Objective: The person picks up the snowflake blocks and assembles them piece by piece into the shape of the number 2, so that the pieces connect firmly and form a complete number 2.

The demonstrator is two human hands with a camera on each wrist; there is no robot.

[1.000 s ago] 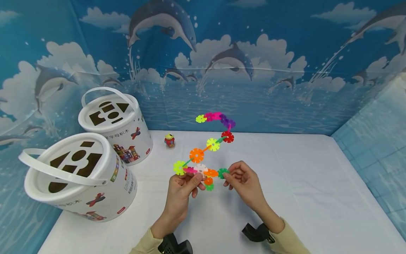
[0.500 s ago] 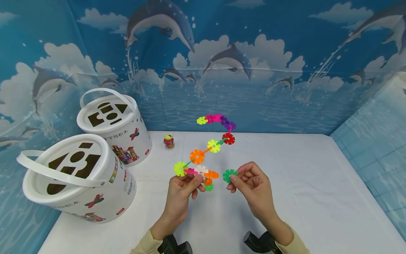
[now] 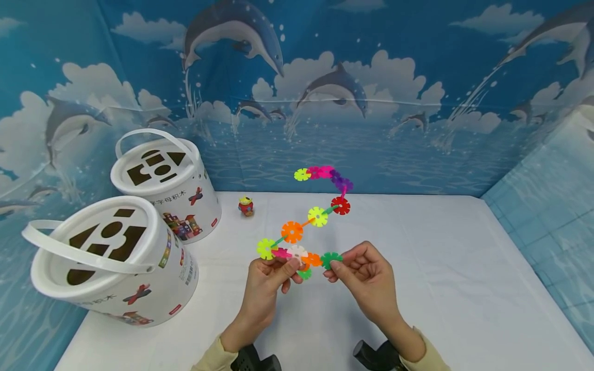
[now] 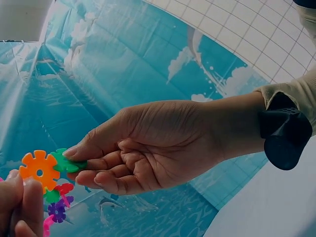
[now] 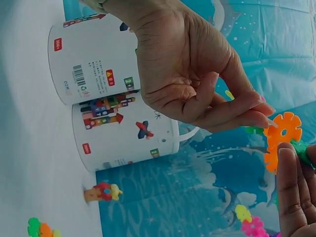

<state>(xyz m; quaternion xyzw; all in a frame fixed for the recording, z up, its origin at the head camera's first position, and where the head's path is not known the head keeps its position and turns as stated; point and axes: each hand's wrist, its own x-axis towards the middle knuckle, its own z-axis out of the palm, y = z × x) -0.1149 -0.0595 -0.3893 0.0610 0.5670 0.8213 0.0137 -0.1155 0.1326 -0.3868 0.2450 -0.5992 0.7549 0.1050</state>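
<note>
My left hand (image 3: 265, 288) pinches a chain of colorful notched snowflake discs near its white disc (image 3: 297, 252), thumb on top. Above the table the chain bends away through lime, orange and red discs (image 3: 341, 205) to purple and pink ones at the far end. Between thumb and fingers, my right hand (image 3: 368, 281) holds a green snowflake disc (image 3: 331, 260), its edge right at the orange disc (image 3: 312, 259) of the chain. The left wrist view shows this green disc (image 4: 66, 160) beside the orange disc (image 4: 40, 170). A lower green disc (image 3: 304, 273) shows beneath my left fingers.
Two white lidded buckets (image 3: 174, 283) with shape-cut lids and handles stand at the left. A small red and yellow toy figure (image 3: 246, 206) is on the white table (image 3: 464, 288) near its back edge. A dolphin-print backdrop (image 3: 394, 144) hangs behind.
My right hand drew the green disc off to the right of the chain, then brought it back left to the orange disc. The chain has shifted slightly right.
</note>
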